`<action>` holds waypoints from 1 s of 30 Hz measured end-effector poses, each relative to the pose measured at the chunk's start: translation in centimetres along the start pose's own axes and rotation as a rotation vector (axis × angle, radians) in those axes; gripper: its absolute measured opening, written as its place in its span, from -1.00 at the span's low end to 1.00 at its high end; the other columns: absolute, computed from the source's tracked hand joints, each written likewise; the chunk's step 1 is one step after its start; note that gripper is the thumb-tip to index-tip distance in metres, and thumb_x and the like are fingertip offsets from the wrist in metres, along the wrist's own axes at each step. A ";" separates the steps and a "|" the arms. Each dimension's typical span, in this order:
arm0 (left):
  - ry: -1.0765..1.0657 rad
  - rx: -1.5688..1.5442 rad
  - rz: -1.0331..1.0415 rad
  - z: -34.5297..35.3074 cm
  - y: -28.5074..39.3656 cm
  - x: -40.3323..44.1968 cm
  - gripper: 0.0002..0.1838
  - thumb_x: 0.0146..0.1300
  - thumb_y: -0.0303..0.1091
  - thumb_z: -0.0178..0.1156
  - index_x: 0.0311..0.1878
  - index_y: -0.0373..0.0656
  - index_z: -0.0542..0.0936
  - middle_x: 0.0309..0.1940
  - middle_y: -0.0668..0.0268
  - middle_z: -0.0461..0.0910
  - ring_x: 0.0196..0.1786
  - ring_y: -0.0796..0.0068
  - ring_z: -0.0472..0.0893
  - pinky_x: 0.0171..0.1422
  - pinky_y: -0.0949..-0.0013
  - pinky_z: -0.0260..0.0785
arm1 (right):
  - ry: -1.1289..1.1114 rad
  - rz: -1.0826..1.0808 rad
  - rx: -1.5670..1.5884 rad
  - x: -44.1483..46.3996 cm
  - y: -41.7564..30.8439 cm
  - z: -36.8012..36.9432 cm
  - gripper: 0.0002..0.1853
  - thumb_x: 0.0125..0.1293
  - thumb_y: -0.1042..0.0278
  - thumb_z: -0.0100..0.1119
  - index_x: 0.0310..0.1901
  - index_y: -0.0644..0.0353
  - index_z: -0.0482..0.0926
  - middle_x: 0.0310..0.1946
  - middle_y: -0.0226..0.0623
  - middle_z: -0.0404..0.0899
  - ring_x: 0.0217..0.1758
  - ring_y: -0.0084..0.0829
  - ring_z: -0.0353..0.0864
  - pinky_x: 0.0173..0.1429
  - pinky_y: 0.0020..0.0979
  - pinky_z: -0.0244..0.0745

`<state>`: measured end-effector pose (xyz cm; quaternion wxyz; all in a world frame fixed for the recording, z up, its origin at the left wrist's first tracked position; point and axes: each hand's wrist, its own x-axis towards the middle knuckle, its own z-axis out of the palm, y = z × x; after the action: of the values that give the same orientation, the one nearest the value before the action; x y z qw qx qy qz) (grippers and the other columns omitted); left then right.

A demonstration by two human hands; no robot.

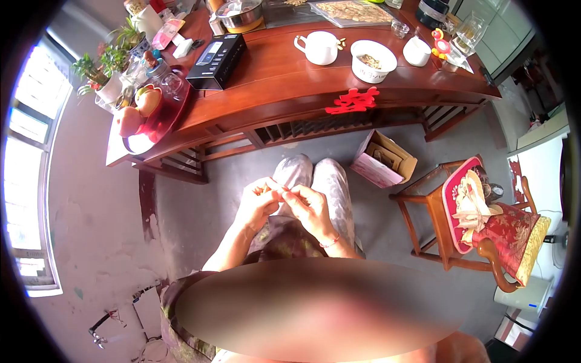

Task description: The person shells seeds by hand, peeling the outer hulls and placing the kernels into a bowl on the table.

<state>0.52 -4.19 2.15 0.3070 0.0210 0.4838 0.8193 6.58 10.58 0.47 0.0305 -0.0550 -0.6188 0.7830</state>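
My left hand (258, 202) and my right hand (307, 209) meet above my lap, their fingertips pinched together. Whatever lies between the fingertips is too small to make out. A thin red band circles the right wrist. Beneath the hands are my knees (328, 181) in pale patterned trousers. Beyond them stands the red-brown wooden table (272, 78), with a white bowl (370, 74) holding small brownish pieces, a white teapot (321, 48) to its left and a small white jar (417, 51) to its right.
An open cardboard box (378, 171) sits on the floor before the table. To the right is a wooden chair (437, 212) with cushions and cloth. A black box (216, 60), a red tray (175, 115) with round fruit and potted plants (109, 85) occupy the table's left end.
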 end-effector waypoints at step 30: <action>0.060 0.040 0.109 0.9 -1.4 0.3 -0.91 0.25 -0.44 0.19 -0.30 -0.28 0.56 -0.65 0.56 0.30 -0.66 0.80 0.10 -0.58 0.59 -0.12 | 0.183 -0.284 -0.275 0.0 -0.6 0.3 -0.84 0.33 0.40 0.18 -0.31 0.34 0.55 -0.62 -0.44 0.45 -0.54 -0.72 0.33 -0.48 -0.59 0.23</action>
<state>1.23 -2.81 1.39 0.2470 0.0291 0.5072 0.8252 6.50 10.41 1.15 0.1888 -0.0418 -0.7159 0.6709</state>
